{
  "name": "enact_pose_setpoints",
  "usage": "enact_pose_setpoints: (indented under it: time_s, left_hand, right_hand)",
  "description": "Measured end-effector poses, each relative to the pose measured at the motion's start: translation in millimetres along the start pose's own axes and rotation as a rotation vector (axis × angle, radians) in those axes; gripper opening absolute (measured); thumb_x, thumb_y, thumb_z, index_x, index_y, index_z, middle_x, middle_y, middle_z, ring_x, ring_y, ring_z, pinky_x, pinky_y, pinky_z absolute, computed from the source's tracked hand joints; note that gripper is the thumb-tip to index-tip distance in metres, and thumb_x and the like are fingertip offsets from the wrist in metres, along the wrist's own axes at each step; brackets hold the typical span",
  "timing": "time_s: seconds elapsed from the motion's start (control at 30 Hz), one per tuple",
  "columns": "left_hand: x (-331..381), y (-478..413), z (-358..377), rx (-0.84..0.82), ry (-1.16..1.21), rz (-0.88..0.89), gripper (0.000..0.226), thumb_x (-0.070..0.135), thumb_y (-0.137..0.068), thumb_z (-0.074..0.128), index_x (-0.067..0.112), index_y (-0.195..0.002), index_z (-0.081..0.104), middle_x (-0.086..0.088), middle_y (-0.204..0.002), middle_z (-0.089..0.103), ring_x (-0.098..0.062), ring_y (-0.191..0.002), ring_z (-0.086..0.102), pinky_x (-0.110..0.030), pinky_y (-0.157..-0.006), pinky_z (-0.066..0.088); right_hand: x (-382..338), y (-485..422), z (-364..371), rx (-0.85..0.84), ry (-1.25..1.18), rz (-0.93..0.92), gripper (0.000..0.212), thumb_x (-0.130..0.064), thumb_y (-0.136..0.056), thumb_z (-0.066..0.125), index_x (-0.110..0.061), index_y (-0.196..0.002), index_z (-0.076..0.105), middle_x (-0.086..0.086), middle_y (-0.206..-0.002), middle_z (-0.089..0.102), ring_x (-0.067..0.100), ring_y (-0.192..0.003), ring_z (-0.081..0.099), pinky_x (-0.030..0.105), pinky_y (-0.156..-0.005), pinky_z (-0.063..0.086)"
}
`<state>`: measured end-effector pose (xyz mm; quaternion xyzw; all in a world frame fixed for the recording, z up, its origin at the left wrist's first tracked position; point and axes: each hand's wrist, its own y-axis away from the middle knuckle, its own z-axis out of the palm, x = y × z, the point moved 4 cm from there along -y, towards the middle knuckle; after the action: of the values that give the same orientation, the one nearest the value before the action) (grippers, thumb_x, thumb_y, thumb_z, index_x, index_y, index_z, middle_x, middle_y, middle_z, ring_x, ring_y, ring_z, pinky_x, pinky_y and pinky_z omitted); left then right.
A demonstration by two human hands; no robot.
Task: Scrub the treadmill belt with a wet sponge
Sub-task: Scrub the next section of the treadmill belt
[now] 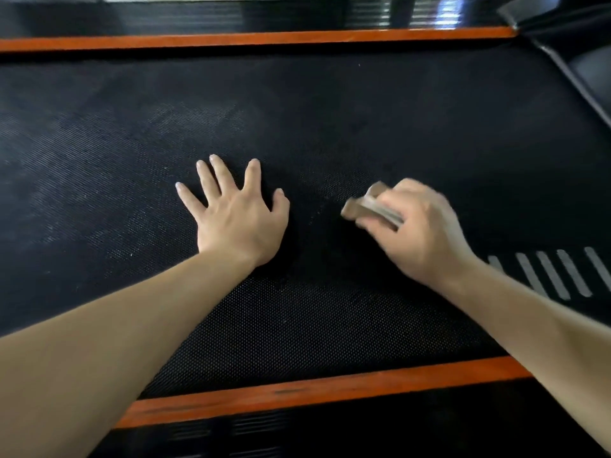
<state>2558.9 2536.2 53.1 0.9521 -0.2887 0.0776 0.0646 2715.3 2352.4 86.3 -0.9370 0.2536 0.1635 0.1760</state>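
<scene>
On the treadmill belt (330, 104): the sponge (363, 206) is mid-belt and blurred, so contact is unclear.
Right hand (423, 233): fingers are curled tight round the sponge, its front edge poking out.
Left hand (238, 219): flat with fingers spread, it braces on the belt and holds nothing.
Scrub tip: lay the sponge flat, use short overlapping strokes, and head for the greyish patches on the left.

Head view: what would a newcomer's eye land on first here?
Two bare hands stand out on the wide black belt. The left hand lies flat at the centre with its fingers spread, and to its right the right hand holds a blurred tan sponge. Bright orange strips run along the belt's far and near edges.
</scene>
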Motion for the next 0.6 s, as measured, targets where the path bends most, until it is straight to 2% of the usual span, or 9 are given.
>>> enact_pose_setpoints:
  time_s: [0.07,0.13,0.2,0.27,0.33,0.4,0.47,0.53,0.6]
  left_hand:
    - [0,0,0,0.005,0.002,0.003,0.066,0.061,-0.099,0.023,0.030,-0.158,0.017,-0.024,-0.169,-0.003,-0.039,-0.156,-0.013,-0.067,-0.120,-0.010]
    - [1,0,-1,0.002,0.003,0.008,0.067,0.061,-0.099,0.022,0.030,-0.158,0.017,-0.024,-0.169,-0.003,-0.039,-0.156,-0.013,-0.067,-0.120,-0.010]
    - [0,1,-2,-0.005,0.011,0.007,0.067,0.061,-0.099,0.022,0.030,-0.159,0.016,-0.024,-0.169,-0.003,-0.038,-0.156,-0.014,-0.066,-0.120,-0.011]
    - [0,1,-2,-0.008,0.022,0.008,0.067,0.062,-0.100,0.023,0.031,-0.159,0.015,-0.023,-0.169,-0.005,-0.037,-0.156,-0.015,-0.065,-0.120,-0.012]
    - [-1,1,-2,0.001,0.037,0.026,0.067,0.061,-0.100,0.024,0.032,-0.160,0.015,-0.023,-0.169,-0.005,-0.036,-0.156,-0.016,-0.064,-0.121,-0.012]
    - [1,1,-4,0.016,0.053,0.091,0.067,0.059,-0.101,0.024,0.033,-0.161,0.014,-0.018,-0.170,-0.006,-0.032,-0.156,-0.017,-0.059,-0.123,-0.013]
    - [4,1,-4,0.009,0.054,0.152,0.067,0.059,-0.101,0.023,0.034,-0.163,0.013,-0.012,-0.172,-0.006,-0.028,-0.157,-0.018,-0.055,-0.124,-0.014]
    - [4,0,-4,-0.006,0.045,0.166,0.068,0.060,-0.101,0.021,0.035,-0.163,0.011,-0.010,-0.172,-0.006,-0.027,-0.157,-0.018,-0.054,-0.124,-0.014]
    - [4,0,-3,-0.018,0.050,0.162,0.068,0.061,-0.101,0.021,0.035,-0.163,0.010,-0.010,-0.172,-0.007,-0.027,-0.157,-0.017,-0.054,-0.124,-0.014]
  right_hand:
    - [5,-5,1,-0.086,-0.020,-0.035,0.041,-0.059,-0.088,0.060,-0.020,-0.089,0.073,-0.004,-0.078,0.052,0.020,-0.074,0.056,0.042,-0.074,0.049]
    - [23,-38,-1,0.014,0.045,0.035,0.047,-0.063,-0.085,0.054,-0.020,-0.089,0.073,-0.002,-0.082,0.054,0.024,-0.081,0.060,0.046,-0.081,0.050]
    - [41,-72,-6,0.098,0.109,0.169,0.043,-0.058,-0.088,0.056,-0.020,-0.098,0.072,0.000,-0.089,0.056,0.029,-0.092,0.061,0.047,-0.088,0.049]
    - [39,-88,-2,0.120,0.144,0.191,0.038,-0.052,-0.093,0.060,-0.019,-0.107,0.071,0.004,-0.095,0.059,0.030,-0.094,0.061,0.046,-0.088,0.048]
    - [21,-81,9,0.063,0.128,0.067,0.034,-0.049,-0.095,0.062,-0.018,-0.105,0.069,0.004,-0.091,0.057,0.027,-0.085,0.058,0.042,-0.078,0.046]
    - [2,-62,14,-0.017,0.040,-0.095,0.025,-0.045,-0.092,0.068,-0.020,-0.091,0.067,0.000,-0.081,0.052,0.022,-0.073,0.052,0.038,-0.071,0.042]
    - [4,-67,8,-0.047,0.022,-0.134,0.020,-0.042,-0.090,0.070,-0.022,-0.091,0.071,-0.002,-0.079,0.052,0.020,-0.071,0.051,0.038,-0.071,0.044]
    - [24,-100,2,0.044,0.045,-0.006,0.020,-0.044,-0.090,0.065,-0.029,-0.099,0.074,-0.002,-0.083,0.058,0.022,-0.080,0.057,0.038,-0.076,0.048]
    - [42,-134,2,0.125,0.097,0.219,0.024,-0.050,-0.090,0.058,-0.029,-0.095,0.069,-0.001,-0.090,0.065,0.027,-0.090,0.063,0.042,-0.080,0.050]
